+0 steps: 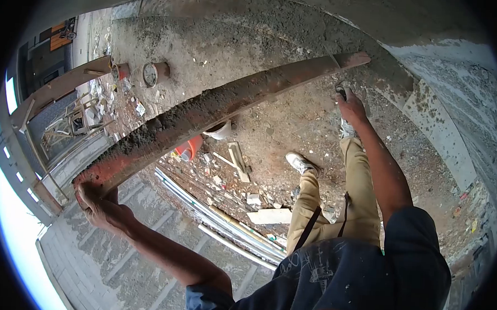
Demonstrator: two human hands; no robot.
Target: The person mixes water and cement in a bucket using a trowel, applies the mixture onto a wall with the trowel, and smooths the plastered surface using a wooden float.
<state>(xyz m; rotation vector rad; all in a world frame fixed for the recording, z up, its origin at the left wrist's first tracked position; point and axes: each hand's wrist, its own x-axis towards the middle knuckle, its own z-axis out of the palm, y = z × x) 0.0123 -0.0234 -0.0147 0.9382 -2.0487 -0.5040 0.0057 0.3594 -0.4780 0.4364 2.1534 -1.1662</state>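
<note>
A long reddish-brown board (212, 106), its upper side coated with wet grey mortar, runs slantwise across the view. My left hand (105, 208) is closed around its near end at the lower left. Close to the far end, my right hand (351, 107) grips the dark handle of a trowel (341, 91). The trowel's blade shows only as a thin edge across the board. Beyond that edge the board's tip is nearly free of mortar.
Two buckets (155, 74) (119, 71) stand at the upper left. Under the board are a red bucket (189, 147) and a white bucket (220, 131). Rubble and wood scraps (239, 161) litter the ground. Long pipes (228, 229) lie left of my legs; a rough wall (456, 86) rises right.
</note>
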